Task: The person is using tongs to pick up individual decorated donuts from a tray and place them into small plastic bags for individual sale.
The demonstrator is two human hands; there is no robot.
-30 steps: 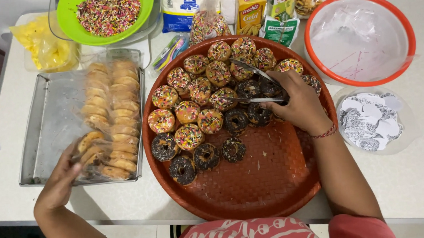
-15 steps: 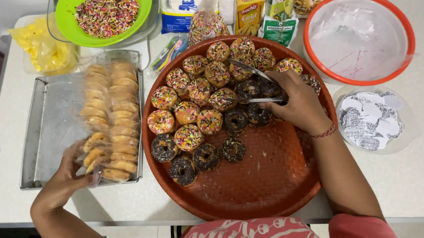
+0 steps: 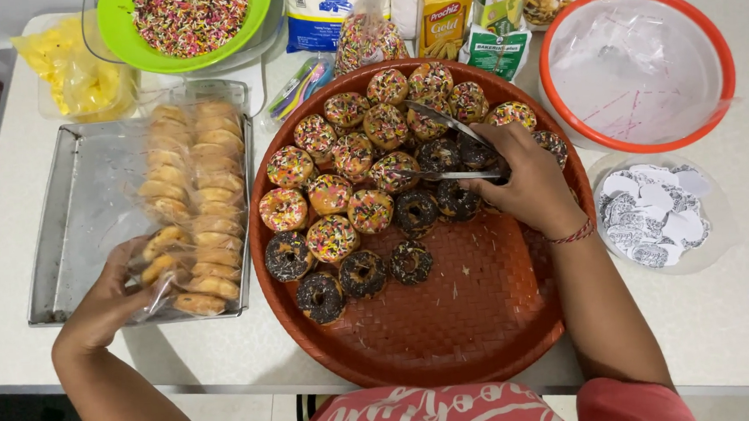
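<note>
We have our right hand [image 3: 524,184] closed around a pair of metal tongs [image 3: 453,149], whose 2 arms stand apart over the dark chocolate donuts [image 3: 438,181] near the middle of the round brown woven tray [image 3: 451,336]; no donut is gripped between them. Our left hand [image 3: 111,292] is loosely curled, fingers pinching the clear plastic wrap at the near end of the plain unglazed donuts [image 3: 187,196], which lie in 2 rows on the metal baking tray [image 3: 72,220] to the left. The sprinkled donuts [image 3: 330,196] fill the far and left part of the woven tray, the plain-glazed ones sit nearer to us. We judge these glazed pieces soft, light and sticky, with a coating that smears easily, so the tongs should take one by its outer sides, or through the hole and under the rim, with gentle pressure. The plain ones look drier and firmer and bear fingers on their sides. A green bowl of sprinkles [image 3: 189,18] stands at the far edge of the table [image 3: 745,318].
</note>
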